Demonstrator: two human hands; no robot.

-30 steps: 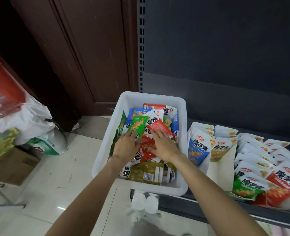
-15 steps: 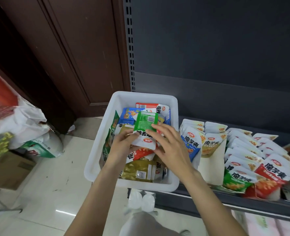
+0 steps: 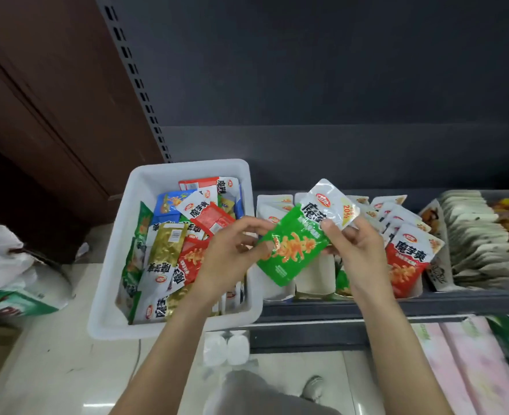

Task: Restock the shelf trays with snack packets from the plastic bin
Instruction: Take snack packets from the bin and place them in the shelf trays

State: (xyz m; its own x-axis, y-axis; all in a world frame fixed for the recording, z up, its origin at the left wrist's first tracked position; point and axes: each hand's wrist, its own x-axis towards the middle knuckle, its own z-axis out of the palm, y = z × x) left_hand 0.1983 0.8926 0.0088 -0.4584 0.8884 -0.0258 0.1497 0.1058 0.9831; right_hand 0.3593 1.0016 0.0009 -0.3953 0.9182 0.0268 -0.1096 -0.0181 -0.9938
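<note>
Both hands grasp the green snack packet above the shelf trays, left hand pinching its lower-left edge, right hand its white top, its long axis tilted up-right, the plastic bin lying to the left.

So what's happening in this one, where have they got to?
A person is restocking snack packets. Both hands hold one green packet in the air: the left hand pinches its left edge, the right hand grips its upper right side. The packet hangs above the cardboard shelf trays, just right of the white plastic bin, and is not yet in any tray. The bin holds many mixed packets; a red packet stands at the front of its tray.
</note>
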